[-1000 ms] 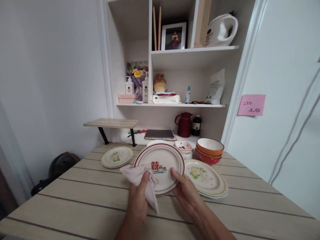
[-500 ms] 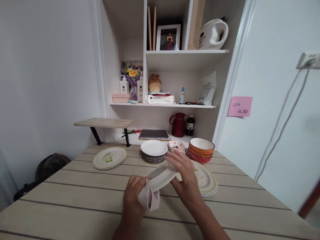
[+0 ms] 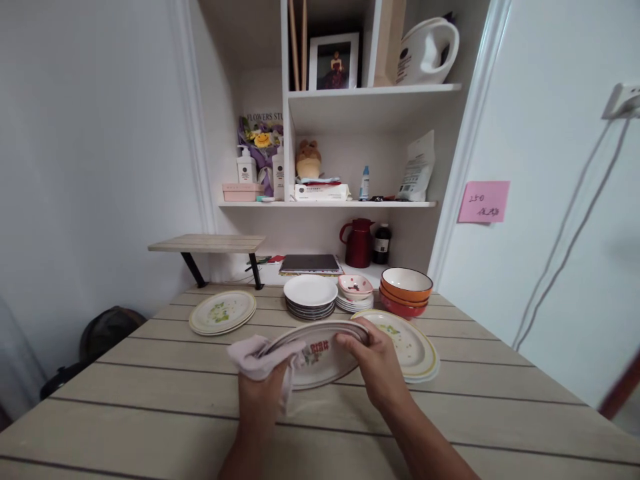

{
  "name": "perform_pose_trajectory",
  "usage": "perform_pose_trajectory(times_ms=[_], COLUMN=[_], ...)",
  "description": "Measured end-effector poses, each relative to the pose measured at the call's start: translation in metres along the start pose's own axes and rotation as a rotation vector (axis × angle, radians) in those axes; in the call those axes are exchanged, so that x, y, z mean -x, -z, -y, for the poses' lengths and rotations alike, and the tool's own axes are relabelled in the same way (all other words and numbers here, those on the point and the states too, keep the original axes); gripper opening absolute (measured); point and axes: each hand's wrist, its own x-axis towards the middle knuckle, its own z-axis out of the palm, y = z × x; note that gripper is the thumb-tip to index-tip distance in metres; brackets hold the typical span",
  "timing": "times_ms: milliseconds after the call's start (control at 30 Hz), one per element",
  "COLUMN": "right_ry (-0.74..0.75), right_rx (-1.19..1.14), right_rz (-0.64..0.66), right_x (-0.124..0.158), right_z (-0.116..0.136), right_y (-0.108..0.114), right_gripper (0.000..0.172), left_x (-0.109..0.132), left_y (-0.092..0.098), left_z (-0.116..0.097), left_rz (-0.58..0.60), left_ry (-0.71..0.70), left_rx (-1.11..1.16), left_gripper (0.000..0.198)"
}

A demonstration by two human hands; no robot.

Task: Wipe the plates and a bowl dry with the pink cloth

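Note:
My left hand (image 3: 257, 393) grips a pale pink cloth (image 3: 253, 355) pressed over the left rim of a white plate with a red rim and red motif (image 3: 320, 357). My right hand (image 3: 381, 363) holds that plate by its right edge, fingers curled over the rim. The plate is tilted with its face toward me, just above the wooden table (image 3: 150, 413).
A stack of floral plates (image 3: 413, 347) lies right of my hands, another floral stack (image 3: 223, 312) at the far left. Behind stand a stack of white plates (image 3: 310, 297), small pink dishes (image 3: 355, 290) and orange bowls (image 3: 406, 291). Shelves line the back wall.
The plate was turned edge-on half a second ago and now faces me again, lower and flatter. The cloth has shifted over the plate's left rim.

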Motion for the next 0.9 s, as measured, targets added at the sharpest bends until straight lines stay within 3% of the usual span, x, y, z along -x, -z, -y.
perform_pose_trajectory(times_ms=[133, 233, 433, 600, 667, 733, 900], right_ry=[-0.185, -0.29, -0.48, -0.455, -0.357, -0.208, 0.302], right_rx=[-0.428, -0.591, -0.782, -0.653, -0.505, -0.325, 0.227], right_rz=[-0.138, -0.178, -0.168, -0.019, -0.011, -0.022, -0.158], right_x=[0.001, 0.004, 0.007, 0.005, 0.004, 0.002, -0.001], right_z=[-0.008, -0.013, -0.02, -0.021, -0.021, -0.019, -0.004], right_y=[-0.011, -0.018, -0.027, -0.029, -0.027, -0.023, -0.003], right_gripper=[0.043, 0.057, 0.047, 0.053, 0.062, 0.071, 0.077], left_x=[0.004, 0.01, 0.017, 0.014, 0.012, 0.011, 0.008], left_y=[-0.006, -0.012, -0.02, -0.014, -0.009, -0.004, 0.007], left_z=[0.001, 0.006, 0.012, 0.008, 0.005, 0.004, 0.003], left_rz=[-0.025, -0.029, 0.108, 0.037, 0.012, 0.028, 0.271], left_ry=[0.144, 0.214, 0.254, 0.263, 0.168, -0.019, -0.619], left_rx=[0.057, 0.164, 0.24, 0.246, 0.146, -0.001, -0.336], left_gripper=[0.04, 0.052, 0.055, 0.043, 0.037, 0.028, 0.015])
